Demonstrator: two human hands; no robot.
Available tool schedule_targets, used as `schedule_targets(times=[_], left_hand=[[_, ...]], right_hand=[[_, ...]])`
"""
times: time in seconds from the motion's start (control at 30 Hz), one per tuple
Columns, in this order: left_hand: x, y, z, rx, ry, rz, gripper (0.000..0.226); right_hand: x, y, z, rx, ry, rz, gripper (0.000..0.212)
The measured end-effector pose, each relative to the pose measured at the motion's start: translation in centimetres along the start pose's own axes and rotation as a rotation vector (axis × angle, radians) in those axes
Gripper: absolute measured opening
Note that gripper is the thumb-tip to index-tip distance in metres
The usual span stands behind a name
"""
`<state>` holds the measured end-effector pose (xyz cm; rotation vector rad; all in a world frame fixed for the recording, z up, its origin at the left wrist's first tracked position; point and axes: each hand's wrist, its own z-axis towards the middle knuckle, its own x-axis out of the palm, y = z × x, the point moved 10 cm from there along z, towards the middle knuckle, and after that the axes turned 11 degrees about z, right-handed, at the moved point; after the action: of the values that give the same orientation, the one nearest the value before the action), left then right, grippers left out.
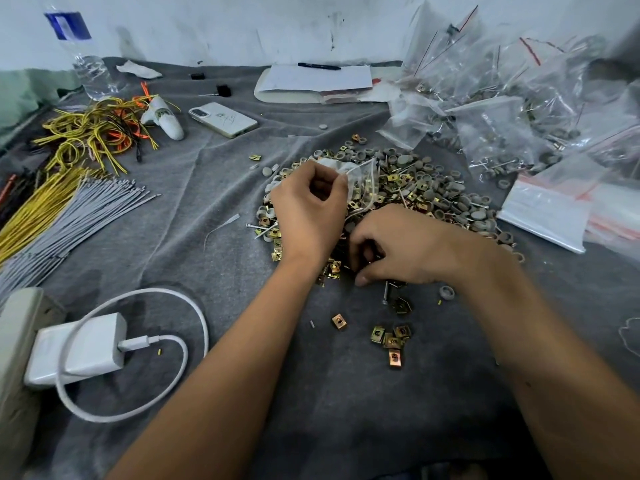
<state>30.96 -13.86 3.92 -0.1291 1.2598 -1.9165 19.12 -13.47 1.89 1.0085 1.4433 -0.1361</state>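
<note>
A heap of small hardware [426, 188], brass clip nuts, grey round caps and nails, lies on a grey cloth [207, 209]. My left hand [308, 209] pinches a small clear plastic bag [360, 181] by its edge above the heap's left side. Just below it, my right hand [401, 251] has its fingers curled down into the near edge of the heap, over brass clip nuts; what the fingers hold is hidden. A few loose clip nuts [391, 337] lie nearer to me.
Filled clear bags [519, 105] pile up at the right, with flat empty bags [547, 209] beside them. Yellow and grey wires [62, 209] lie at the left. A charger with cable [79, 348], a phone [223, 119], a water bottle [83, 53] and paper with a pen [315, 77] surround the work area.
</note>
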Motion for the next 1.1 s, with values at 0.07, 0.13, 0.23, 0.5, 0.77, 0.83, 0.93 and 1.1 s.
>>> schedule_targets(times=[0.07, 0.13, 0.23, 0.5, 0.77, 0.83, 0.93, 1.1], left_hand=[[0.0, 0.0, 0.0, 0.008, -0.004, 0.003, 0.017], [-0.1, 0.0, 0.0, 0.012, -0.012, 0.009, 0.017], [-0.2, -0.1, 0.0, 0.009, -0.011, 0.017, 0.019], [0.0, -0.4, -0.1, 0.019, 0.017, -0.003, 0.015], [0.3, -0.1, -0.1, 0.012, 0.031, 0.000, 0.016], [0.3, -0.2, -0.1, 0.014, 0.034, 0.004, 0.015], [0.7, -0.3, 0.0, 0.011, 0.089, -0.049, 0.013], [1.3, -2.5, -0.5, 0.050, 0.291, -0.302, 0.012]], right_hand=[[0.4, 0.0, 0.2, -0.005, 0.007, -0.044, 0.010], [0.1, 0.4, 0.0, -0.047, -0.015, 0.019, 0.005], [-2.1, 0.7, -1.0, -0.136, -0.131, 0.323, 0.008], [-7.9, -1.1, -1.2, -0.212, -0.623, 0.242, 0.008], [-8.3, -3.5, -2.7, -0.257, -0.901, 0.375, 0.015], [-9.0, -4.1, -3.8, -0.276, -1.031, 0.368, 0.017], [-9.1, -4.9, -3.6, -0.234, -0.981, 0.257, 0.045], [-7.4, -4.5, -2.0, -0.269, -0.737, 0.301, 0.064]])
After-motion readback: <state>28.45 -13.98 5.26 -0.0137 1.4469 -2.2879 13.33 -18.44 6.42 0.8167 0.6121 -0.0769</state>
